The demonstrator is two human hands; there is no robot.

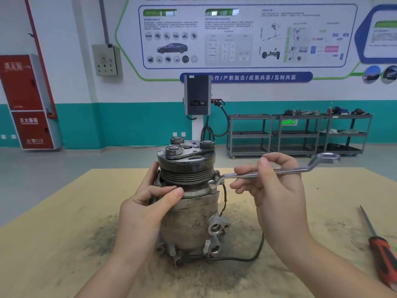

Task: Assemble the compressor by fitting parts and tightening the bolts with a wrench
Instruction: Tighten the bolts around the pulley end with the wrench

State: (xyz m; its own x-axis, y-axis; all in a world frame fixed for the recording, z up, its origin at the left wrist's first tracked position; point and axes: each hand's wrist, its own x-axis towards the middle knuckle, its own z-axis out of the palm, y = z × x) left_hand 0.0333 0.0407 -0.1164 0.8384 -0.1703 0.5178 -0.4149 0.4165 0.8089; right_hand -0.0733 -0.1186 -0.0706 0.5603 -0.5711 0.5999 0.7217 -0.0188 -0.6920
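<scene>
A grey metal compressor (189, 224) stands upright in the middle of the table, with a dark grooved pulley (186, 168) on top. My left hand (148, 201) grips its left side just below the pulley, thumb across the front. My right hand (277, 190) pinches the shaft of a silver ring wrench (285, 168). The wrench's near ring sits over a bolt on the flange at the compressor's right side (214, 183). Its far ring points right and away from me.
A red-handled screwdriver (380, 252) lies near the table's right edge. A black cable (247, 255) loops from the compressor's base to the right. The tan tabletop (64, 233) is smudged with dark grime. Shelving carts (300, 134) and a charging post (197, 97) stand behind.
</scene>
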